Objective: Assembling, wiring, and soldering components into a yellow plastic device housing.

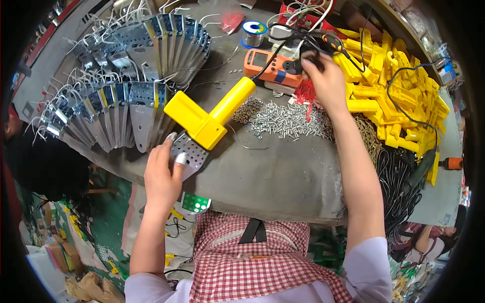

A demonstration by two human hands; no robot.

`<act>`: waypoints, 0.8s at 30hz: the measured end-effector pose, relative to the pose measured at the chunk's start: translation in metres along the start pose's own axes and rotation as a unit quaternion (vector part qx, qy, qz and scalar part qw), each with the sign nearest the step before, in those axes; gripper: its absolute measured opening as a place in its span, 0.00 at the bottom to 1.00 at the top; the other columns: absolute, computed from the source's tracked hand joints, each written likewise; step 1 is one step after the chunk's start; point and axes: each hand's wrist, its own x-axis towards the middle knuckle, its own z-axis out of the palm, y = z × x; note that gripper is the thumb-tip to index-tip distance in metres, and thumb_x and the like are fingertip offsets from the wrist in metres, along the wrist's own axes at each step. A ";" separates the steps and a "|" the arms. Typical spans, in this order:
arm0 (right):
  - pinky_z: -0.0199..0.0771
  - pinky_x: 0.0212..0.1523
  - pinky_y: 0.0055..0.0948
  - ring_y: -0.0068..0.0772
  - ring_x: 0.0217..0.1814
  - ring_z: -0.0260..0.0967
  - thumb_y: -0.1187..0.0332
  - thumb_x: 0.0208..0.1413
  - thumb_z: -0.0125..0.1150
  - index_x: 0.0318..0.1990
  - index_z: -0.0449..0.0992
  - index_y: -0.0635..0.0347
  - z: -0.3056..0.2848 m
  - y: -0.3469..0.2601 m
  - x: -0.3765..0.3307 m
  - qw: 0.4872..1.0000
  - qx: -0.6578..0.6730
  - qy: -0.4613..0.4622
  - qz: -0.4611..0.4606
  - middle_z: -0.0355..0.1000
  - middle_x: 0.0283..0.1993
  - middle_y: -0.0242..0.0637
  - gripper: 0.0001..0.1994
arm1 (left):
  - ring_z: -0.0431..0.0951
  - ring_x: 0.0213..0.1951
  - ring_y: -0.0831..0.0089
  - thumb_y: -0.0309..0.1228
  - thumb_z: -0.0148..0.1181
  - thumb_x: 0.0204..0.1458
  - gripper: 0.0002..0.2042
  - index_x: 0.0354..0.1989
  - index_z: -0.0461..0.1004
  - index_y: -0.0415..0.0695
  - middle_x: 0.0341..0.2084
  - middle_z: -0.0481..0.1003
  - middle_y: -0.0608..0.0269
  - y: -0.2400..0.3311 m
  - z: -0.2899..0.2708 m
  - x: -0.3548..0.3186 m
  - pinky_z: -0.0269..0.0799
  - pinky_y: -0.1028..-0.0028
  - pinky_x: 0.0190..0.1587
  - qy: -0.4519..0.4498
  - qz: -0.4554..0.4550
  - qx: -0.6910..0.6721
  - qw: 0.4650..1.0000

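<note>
My left hand [164, 171] grips the perforated metal plate [189, 154] of a tool with a yellow plastic handle [232, 106]. Its thumb and a finger wear whitish tip covers. From the handle's end a black cord [268, 65] runs up to a tangle of cables. At the right end of an orange multimeter [273, 65], my right hand [326, 81] is closed with its fingers bent. A small dark thing shows between the fingertips; blur hides its kind. Red strands [305, 93] hang just below that hand.
Metal plates with white wires [146, 45] stand in rows at left. Loose screws [288, 121] lie mid-table. Yellow handle parts [394, 86] are heaped at right, above black cords [401, 177]. A solder spool [253, 34] stands behind the meter. Another person's dark hair [48, 161] shows at far left.
</note>
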 end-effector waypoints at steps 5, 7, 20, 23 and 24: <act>0.71 0.26 0.24 0.22 0.23 0.70 0.67 0.54 0.59 0.39 0.76 0.67 0.006 0.031 0.051 0.986 -0.033 -0.132 0.093 0.74 0.24 0.34 0.11 | 0.74 0.36 0.56 0.22 0.57 0.47 0.14 0.45 0.73 0.39 0.35 0.73 0.52 -0.005 -0.015 -0.031 0.69 0.69 0.43 0.112 0.131 0.088 0.981; 0.73 0.29 0.27 0.25 0.25 0.72 0.66 0.53 0.60 0.39 0.76 0.67 0.018 0.012 0.056 0.976 -0.105 -0.180 0.059 0.75 0.25 0.37 0.12 | 0.74 0.28 0.58 0.25 0.61 0.43 0.12 0.38 0.73 0.37 0.25 0.73 0.55 -0.017 -0.025 -0.077 0.70 0.67 0.34 -0.082 0.009 -0.139 0.987; 0.62 0.43 0.33 0.40 0.40 0.65 0.74 0.45 0.60 0.34 0.72 0.59 0.099 -0.093 -0.175 0.928 -0.089 -0.330 -0.149 0.66 0.33 0.38 0.08 | 0.73 0.42 0.78 0.20 0.55 0.53 0.13 0.48 0.69 0.35 0.40 0.74 0.64 -0.009 0.023 -0.128 0.68 0.79 0.46 -0.075 -0.405 -0.590 0.694; 0.59 0.44 0.35 0.37 0.41 0.64 0.76 0.42 0.63 0.33 0.72 0.57 0.115 -0.109 -0.191 0.951 -0.069 -0.279 -0.111 0.65 0.33 0.35 0.09 | 0.73 0.41 0.78 0.17 0.53 0.52 0.11 0.45 0.70 0.34 0.40 0.74 0.65 -0.014 0.021 -0.130 0.68 0.78 0.45 -0.069 -0.345 -0.544 0.762; 0.58 0.45 0.36 0.36 0.41 0.63 0.73 0.42 0.63 0.33 0.72 0.57 0.118 -0.116 -0.189 0.945 -0.024 -0.290 -0.150 0.66 0.34 0.34 0.09 | 0.73 0.41 0.78 0.17 0.52 0.52 0.11 0.44 0.71 0.34 0.39 0.74 0.64 -0.012 0.021 -0.131 0.68 0.78 0.45 -0.054 -0.323 -0.541 0.775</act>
